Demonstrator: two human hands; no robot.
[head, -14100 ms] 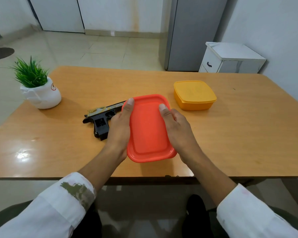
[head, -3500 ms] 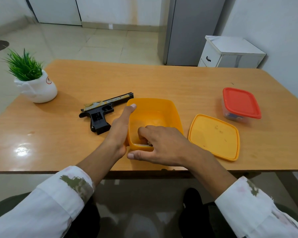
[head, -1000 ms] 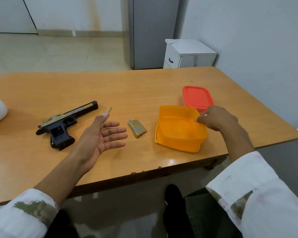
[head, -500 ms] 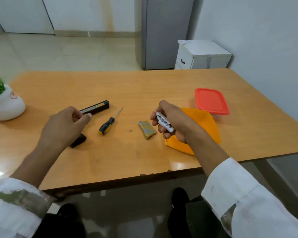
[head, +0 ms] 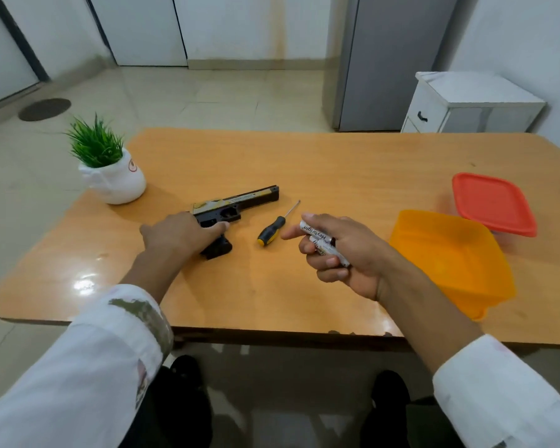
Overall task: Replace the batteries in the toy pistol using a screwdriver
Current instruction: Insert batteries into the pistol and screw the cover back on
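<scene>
The toy pistol (head: pixel 240 203) lies on its side on the wooden table (head: pixel 337 169), left of the frame's centre, with its barrel pointing to the upper right. The left hand (head: pixel 178 234) lies over its grip, fingers curled round it. Just right of the pistol, and apart from it, lies a screwdriver (head: pixel 271 232) with a black and yellow handle, its tip toward the upper right. Right of that, the right hand (head: pixel 346 253) hovers above the table, its fingers closed round white batteries (head: pixel 320 239). An orange box (head: pixel 446 257) sits at the right, and a red-lidded box (head: pixel 492 202) just behind it. A potted plant (head: pixel 114 179) stands at the upper left.
</scene>
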